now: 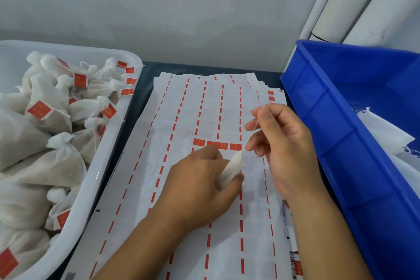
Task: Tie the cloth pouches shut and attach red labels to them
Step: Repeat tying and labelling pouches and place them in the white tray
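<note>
Head view | our left hand (200, 186) grips the cloth pouch (231, 169) above the label sheet (181, 120) | our right hand (281, 143) pinches its drawstring (251, 130) | tied pouches fill the white tub (100, 173).

A stack of label sheets (181, 166) lies in the middle of the table (145, 79). To its left stands a tub (109, 161) heaped with tied pouches (52, 120). To its right stands a bin (354, 143) with what seem to be unfilled pouches (381, 134) inside. Both hands, left hand (204, 188) and right hand (284, 143), hover over the sheets near their middle, a pouch (231, 170) between them. Behind everything rises a wall (181, 7), with rolls (363, 2) leaning at far right.
</note>
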Demonstrator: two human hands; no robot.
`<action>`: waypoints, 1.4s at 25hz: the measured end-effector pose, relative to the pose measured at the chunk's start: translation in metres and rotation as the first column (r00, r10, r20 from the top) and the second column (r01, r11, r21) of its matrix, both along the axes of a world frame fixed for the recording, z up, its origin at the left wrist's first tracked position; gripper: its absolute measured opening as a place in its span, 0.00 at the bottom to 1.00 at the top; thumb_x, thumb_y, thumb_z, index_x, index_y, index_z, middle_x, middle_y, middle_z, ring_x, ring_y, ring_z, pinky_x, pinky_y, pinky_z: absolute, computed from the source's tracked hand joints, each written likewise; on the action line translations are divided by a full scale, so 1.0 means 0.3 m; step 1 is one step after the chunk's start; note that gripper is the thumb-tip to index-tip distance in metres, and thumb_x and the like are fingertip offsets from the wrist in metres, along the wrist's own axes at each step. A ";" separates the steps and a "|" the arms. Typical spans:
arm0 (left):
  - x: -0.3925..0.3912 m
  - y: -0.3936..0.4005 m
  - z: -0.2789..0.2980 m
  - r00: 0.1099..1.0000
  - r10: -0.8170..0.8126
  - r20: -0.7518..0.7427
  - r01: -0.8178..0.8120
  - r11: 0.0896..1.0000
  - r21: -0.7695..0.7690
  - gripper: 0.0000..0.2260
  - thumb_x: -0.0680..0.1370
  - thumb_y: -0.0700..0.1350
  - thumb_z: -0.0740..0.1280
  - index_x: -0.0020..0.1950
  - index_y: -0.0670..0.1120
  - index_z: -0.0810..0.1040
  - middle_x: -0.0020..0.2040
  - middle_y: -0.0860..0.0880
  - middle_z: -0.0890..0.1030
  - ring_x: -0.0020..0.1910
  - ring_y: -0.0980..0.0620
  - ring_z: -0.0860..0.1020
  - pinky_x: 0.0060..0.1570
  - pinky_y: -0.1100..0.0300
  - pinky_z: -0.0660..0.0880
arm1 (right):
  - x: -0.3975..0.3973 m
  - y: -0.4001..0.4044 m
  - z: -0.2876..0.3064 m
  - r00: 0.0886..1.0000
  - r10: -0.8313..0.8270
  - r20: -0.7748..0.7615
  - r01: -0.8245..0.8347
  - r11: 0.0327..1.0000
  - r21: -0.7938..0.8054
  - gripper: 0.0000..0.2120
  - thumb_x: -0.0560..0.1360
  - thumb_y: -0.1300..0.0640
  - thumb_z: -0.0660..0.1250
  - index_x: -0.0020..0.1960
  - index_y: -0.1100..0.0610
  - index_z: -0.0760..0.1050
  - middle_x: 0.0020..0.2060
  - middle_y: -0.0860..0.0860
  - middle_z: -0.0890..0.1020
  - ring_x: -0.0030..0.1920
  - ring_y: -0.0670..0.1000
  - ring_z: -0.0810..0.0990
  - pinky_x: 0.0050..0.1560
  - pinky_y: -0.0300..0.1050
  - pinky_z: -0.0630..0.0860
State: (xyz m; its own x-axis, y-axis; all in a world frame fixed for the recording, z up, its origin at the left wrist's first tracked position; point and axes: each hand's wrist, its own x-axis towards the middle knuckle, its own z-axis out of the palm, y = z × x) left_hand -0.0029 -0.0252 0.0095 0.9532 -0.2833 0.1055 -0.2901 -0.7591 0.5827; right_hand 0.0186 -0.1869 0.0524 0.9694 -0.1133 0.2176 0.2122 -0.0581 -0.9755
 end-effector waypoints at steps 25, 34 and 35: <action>0.013 -0.004 0.056 0.890 -0.118 -0.441 -0.175 0.804 -0.568 0.20 0.86 0.55 0.51 0.49 0.60 0.83 0.48 0.64 0.85 0.49 0.63 0.83 0.45 0.68 0.79 | -0.032 0.020 0.021 0.969 0.230 0.092 -0.212 0.962 -0.169 0.07 0.82 0.52 0.64 0.53 0.53 0.79 0.39 0.49 0.86 0.43 0.51 0.87 0.40 0.38 0.82; 0.045 0.034 0.057 0.787 -0.232 -0.571 -0.483 0.344 -0.805 0.18 0.85 0.52 0.57 0.58 0.47 0.85 0.57 0.43 0.86 0.59 0.45 0.84 0.62 0.48 0.77 | -0.052 0.059 -0.009 0.921 0.388 0.030 -0.356 0.872 -0.336 0.05 0.82 0.53 0.67 0.52 0.51 0.82 0.43 0.47 0.86 0.48 0.52 0.87 0.47 0.48 0.84; 0.046 0.039 0.057 0.787 -0.226 -0.573 -0.489 0.336 -0.805 0.16 0.84 0.52 0.60 0.58 0.48 0.86 0.57 0.45 0.86 0.59 0.46 0.84 0.63 0.46 0.78 | -0.050 0.066 -0.019 0.915 0.403 0.019 -0.365 0.846 -0.388 0.05 0.82 0.52 0.67 0.52 0.50 0.82 0.43 0.46 0.86 0.48 0.52 0.86 0.47 0.49 0.83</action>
State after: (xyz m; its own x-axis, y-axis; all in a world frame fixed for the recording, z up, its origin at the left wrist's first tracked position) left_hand 0.0110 -0.0136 0.0266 0.9288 -0.2145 -0.3023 0.3614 0.3431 0.8670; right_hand 0.0035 -0.1671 0.0467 0.8907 0.3706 0.2631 0.3837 -0.3027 -0.8724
